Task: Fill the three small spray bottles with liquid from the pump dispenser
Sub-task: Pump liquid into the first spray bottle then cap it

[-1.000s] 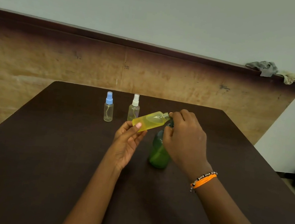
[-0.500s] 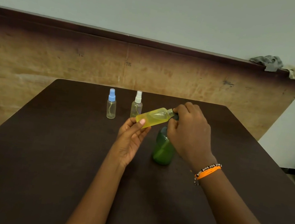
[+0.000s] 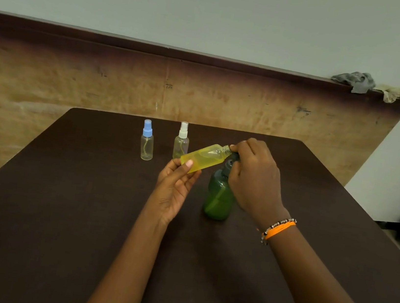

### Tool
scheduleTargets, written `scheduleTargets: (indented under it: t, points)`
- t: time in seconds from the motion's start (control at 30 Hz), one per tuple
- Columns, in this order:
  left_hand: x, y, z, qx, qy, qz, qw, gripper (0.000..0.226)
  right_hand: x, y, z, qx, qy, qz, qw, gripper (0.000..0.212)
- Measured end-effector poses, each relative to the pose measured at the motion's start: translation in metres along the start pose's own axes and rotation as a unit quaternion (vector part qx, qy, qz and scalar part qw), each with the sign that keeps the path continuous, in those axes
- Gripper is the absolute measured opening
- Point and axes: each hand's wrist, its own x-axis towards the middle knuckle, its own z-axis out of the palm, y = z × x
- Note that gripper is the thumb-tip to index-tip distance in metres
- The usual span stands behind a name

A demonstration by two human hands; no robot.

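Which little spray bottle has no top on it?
The yellow bottle in the left hand, tilted with a bare neck. The blue-capped bottle and white-capped bottle stand capped.

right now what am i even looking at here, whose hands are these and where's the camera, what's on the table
There is no machine here. A person wears a camera on the head, so the single view looks forward and down at their own two bare hands over a dark brown table.

The left hand holds a small yellow bottle by its base, tilted, with its open neck at the pump. The right hand rests on top of a green pump dispenser that stands on the table; how the fingers lie on the pump head is hidden.

Farther back stand two small clear spray bottles, upright and capped: one with a blue cap, one with a white cap.
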Motion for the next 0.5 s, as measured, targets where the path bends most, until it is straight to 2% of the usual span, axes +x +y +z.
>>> scheduleTargets:
  t: [0.1, 0.17, 0.2, 0.3, 0.37, 0.43, 0.5]
  points:
    - [0.001, -0.001, -0.001, -0.004, 0.01, -0.008, 1.0, 0.015, -0.009, 0.0, 0.006, -0.013, 0.016, -0.006, 1.0, 0.032]
    - [0.0, -0.001, -0.001, -0.006, 0.017, -0.012, 1.0, 0.012, -0.01, 0.002, 0.007, -0.013, 0.015, -0.01, 1.0, 0.02]
    - [0.0, -0.001, -0.001, -0.007, 0.02, -0.015, 1.0, 0.012, -0.008, 0.002, 0.006, -0.012, 0.007, -0.009, 1.0, 0.014]
    - [-0.002, 0.0, 0.0, -0.005, 0.019, -0.016, 1.0, 0.012, 0.0, 0.003, -0.001, -0.016, -0.035, -0.006, 0.999, 0.022]
    - [-0.003, 0.001, 0.001, -0.004, 0.015, -0.016, 1.0, 0.015, 0.006, 0.002, -0.004, -0.016, -0.036, -0.017, 0.999, 0.017]
    - [-0.002, 0.0, 0.001, -0.005, 0.007, -0.015, 1.0, 0.023, 0.004, 0.003, -0.002, -0.002, -0.003, -0.019, 1.0, 0.017]
    - [-0.002, 0.0, 0.001, -0.003, 0.002, -0.012, 1.0, 0.025, -0.007, 0.004, 0.007, 0.025, 0.048, -0.004, 0.999, 0.03]
